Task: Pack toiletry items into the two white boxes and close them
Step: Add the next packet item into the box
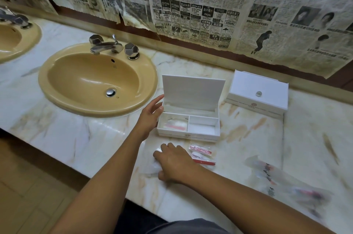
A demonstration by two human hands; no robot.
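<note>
An open white box (188, 134) sits on the marble counter with its lid (193, 92) standing up. Its left compartment holds a clear packet with a pink item (174, 125); the right compartment looks bare. My left hand (150, 114) rests open against the box's left side. My right hand (174, 163) lies in front of the box, fingers curled over a clear plastic packet (152, 166). Two red-and-white packets (200, 150) lie just right of that hand. A second white box (257, 93), shut, stands at the back right.
A tan sink (57, 88) with chrome taps (107, 46) lies left of the open box. More clear wrapped items (286, 180) are spread on the counter at the right. Newspaper (210, 4) covers the wall behind. The counter's front edge runs close to my body.
</note>
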